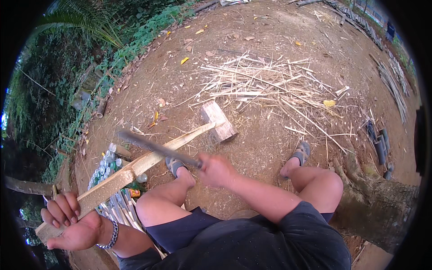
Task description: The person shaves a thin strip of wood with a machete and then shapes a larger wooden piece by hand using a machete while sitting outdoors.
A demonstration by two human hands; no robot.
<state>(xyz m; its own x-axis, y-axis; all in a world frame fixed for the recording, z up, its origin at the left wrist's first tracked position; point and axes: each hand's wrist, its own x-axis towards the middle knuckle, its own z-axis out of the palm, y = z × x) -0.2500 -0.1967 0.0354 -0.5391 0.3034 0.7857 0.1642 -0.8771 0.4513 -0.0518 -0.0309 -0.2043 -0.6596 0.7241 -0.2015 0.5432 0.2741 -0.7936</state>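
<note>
My left hand (67, 222) is closed around the thick end of a long pale piece of wood (104, 190), its thumb stretched along the lower side. The wood slants up and away to the right, with a rough step partway along. Past that step it becomes thinner, and its far tip lies on a squared wooden block (222, 120) on the ground. In my right hand (217, 170), a machete (157, 147) with a long dark blade is gripped by the handle, which the fingers mostly hide. Its blade crosses above the thinner part; whether they touch, I cannot tell.
Split strips and shavings form a pile (265, 85) beyond the block. Several bottles (108, 164) stand at left, beside cut strips (120, 204). A thick tree trunk or root (378, 207) lies at right, near dark tubes (381, 146). Green plants (130, 49) border the far left.
</note>
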